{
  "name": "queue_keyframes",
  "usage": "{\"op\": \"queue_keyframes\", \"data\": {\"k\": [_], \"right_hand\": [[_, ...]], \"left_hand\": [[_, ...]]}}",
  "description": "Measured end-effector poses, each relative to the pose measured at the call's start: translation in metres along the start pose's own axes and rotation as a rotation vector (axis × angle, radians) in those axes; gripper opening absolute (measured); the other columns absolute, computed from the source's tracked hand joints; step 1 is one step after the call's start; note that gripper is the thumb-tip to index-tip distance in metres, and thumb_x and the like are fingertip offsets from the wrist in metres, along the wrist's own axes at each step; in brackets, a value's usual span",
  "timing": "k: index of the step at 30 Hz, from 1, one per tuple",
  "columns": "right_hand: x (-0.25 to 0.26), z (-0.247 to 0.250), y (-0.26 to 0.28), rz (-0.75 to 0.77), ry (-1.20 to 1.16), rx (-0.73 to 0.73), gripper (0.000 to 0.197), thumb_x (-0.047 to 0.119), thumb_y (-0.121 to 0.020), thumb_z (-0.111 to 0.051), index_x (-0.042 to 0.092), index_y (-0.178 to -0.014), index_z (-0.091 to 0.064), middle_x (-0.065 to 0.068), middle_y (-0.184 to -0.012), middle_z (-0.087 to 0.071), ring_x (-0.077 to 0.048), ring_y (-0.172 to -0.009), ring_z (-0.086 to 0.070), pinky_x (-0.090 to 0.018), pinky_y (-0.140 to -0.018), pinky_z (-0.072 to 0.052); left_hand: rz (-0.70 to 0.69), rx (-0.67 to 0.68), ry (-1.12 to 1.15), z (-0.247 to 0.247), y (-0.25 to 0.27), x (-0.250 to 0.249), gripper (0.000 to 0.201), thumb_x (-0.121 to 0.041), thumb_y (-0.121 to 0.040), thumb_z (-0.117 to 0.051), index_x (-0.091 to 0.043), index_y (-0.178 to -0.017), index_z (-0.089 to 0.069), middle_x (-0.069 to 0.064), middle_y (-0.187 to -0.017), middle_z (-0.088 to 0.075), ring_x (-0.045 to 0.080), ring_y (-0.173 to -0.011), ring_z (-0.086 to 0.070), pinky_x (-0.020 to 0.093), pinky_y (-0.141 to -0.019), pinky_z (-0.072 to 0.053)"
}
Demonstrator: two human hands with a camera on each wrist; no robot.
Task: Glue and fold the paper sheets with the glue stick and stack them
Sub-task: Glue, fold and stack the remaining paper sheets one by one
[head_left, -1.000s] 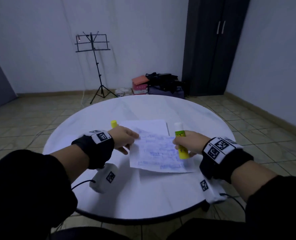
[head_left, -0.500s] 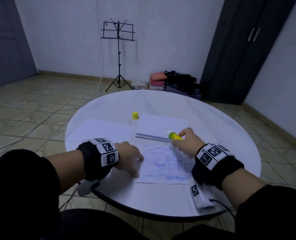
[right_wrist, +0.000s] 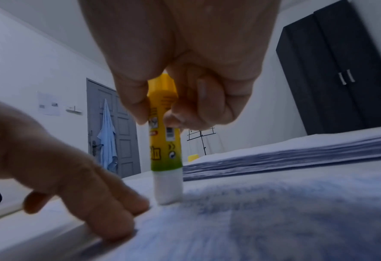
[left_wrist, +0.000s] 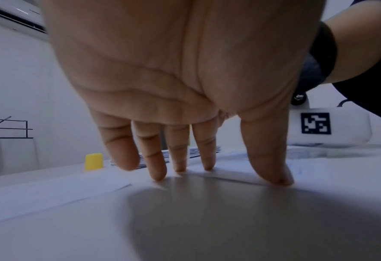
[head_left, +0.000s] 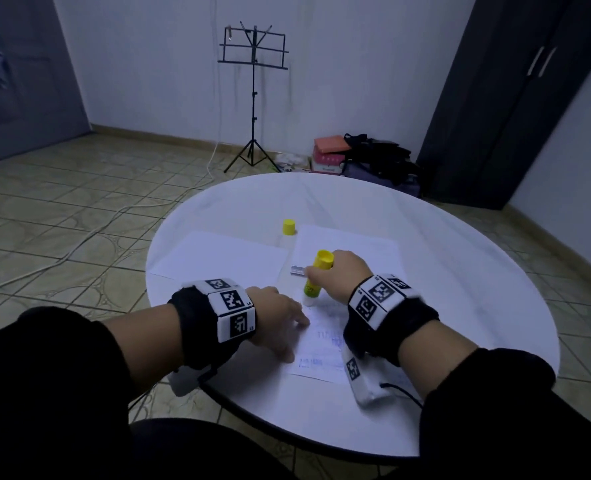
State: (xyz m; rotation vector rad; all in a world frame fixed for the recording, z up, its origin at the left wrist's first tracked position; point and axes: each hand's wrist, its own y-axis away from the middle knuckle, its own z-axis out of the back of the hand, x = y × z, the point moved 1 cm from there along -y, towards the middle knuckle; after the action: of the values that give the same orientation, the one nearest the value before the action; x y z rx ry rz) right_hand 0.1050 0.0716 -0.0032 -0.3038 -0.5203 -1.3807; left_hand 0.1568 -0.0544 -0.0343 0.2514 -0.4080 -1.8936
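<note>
Yellow-and-green glue stick (right_wrist: pixel 165 141) standing upright, white tip pressed onto the near sheet of white paper covered in blue writing (head_left: pixel 321 344), close to that sheet's far left corner. Gripped round its barrel by the right hand (head_left: pixel 344 276), thumb and curled fingers (right_wrist: pixel 198 98) pinching it from both sides. Left hand (head_left: pixel 276 318) spread flat just beside the stick, straight fingertips (left_wrist: pixel 158 174) pressing down the left edge of the written sheet, holding nothing. Just beyond the stick, a low stack of sheets with blue-lined edges (right_wrist: pixel 296 159), lying on a blank white sheet (head_left: pixel 349 244). Another blank white sheet (head_left: pixel 217 258) to the left of it, flat on the surface. Small yellow cap (head_left: pixel 289 226) upright between the two blank sheets, toward the far side. All on a round white table (head_left: pixel 460 306) with a dark rim. Beyond it, a floor of beige patterned tiles (head_left: pixel 62 209) with a pale cable trailing across. Black folding music stand (head_left: pixel 253 95) against the white back wall. Beside it, a heap of dark bags and reddish boxes (head_left: pixel 359 157). Tall dark wardrobe with two handles (head_left: pixel 515 98) in the right corner. Grey panelled door (right_wrist: pixel 115 127) on the left, a light blue cloth (right_wrist: pixel 106 141) hanging on it.
</note>
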Motion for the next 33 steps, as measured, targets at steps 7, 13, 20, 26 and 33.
{"op": "queue_keyframes", "data": {"k": [7,13,20,26,33], "right_hand": [[-0.062,0.045,0.012,-0.162,0.060,-0.062,0.029,0.034,-0.086,-0.060,0.008,-0.081,-0.049,-0.004,-0.070,-0.046,-0.016,-0.061,-0.044,-0.027,-0.049,-0.030],[-0.094,0.071,0.026,-0.254,0.122,-0.115,0.032,0.031,-0.085,-0.060,0.011,-0.067,-0.043,-0.004,-0.068,-0.044,-0.016,-0.058,-0.042,-0.027,-0.049,-0.027],[-0.032,0.044,0.039,-0.028,-0.025,0.017,0.028,0.025,-0.084,-0.061,0.013,-0.063,-0.047,-0.003,-0.065,-0.046,-0.018,-0.060,-0.045,-0.027,-0.054,-0.033],[0.014,0.013,0.050,0.186,0.089,0.141,0.037,0.034,-0.086,-0.060,0.017,-0.058,-0.044,0.001,-0.062,-0.046,-0.017,-0.067,-0.047,-0.024,-0.052,-0.031],[0.019,-0.001,0.061,0.280,0.134,0.172,0.032,0.031,-0.087,-0.060,0.019,-0.061,-0.045,-0.001,-0.071,-0.052,-0.017,-0.075,-0.048,-0.021,-0.053,-0.031]], "left_hand": [[0.007,-0.023,0.029,0.003,-0.001,0.001,0.069,-0.053,-0.074,-0.071,-0.041,-0.136,-0.043,-0.010,-0.147,-0.034,0.021,-0.132,-0.036,0.040,-0.107,-0.035],[0.001,-0.019,0.064,0.012,-0.006,0.002,0.071,-0.053,-0.065,-0.079,-0.038,-0.128,-0.049,-0.007,-0.134,-0.042,0.019,-0.127,-0.038,0.037,-0.104,-0.037],[0.034,0.004,0.183,0.017,-0.014,0.005,0.083,-0.048,-0.057,-0.088,-0.031,-0.127,-0.046,-0.006,-0.126,-0.047,0.017,-0.124,-0.037,0.029,-0.101,-0.034],[0.041,-0.010,0.062,0.015,-0.008,0.003,0.101,-0.055,-0.063,-0.081,-0.022,-0.144,-0.030,0.004,-0.145,-0.029,0.027,-0.134,-0.029,0.033,-0.108,-0.027],[-0.007,0.015,0.020,0.021,0.004,-0.004,0.098,-0.048,-0.067,-0.081,-0.023,-0.146,-0.029,0.004,-0.148,-0.028,0.026,-0.137,-0.025,0.033,-0.108,-0.024]]}}
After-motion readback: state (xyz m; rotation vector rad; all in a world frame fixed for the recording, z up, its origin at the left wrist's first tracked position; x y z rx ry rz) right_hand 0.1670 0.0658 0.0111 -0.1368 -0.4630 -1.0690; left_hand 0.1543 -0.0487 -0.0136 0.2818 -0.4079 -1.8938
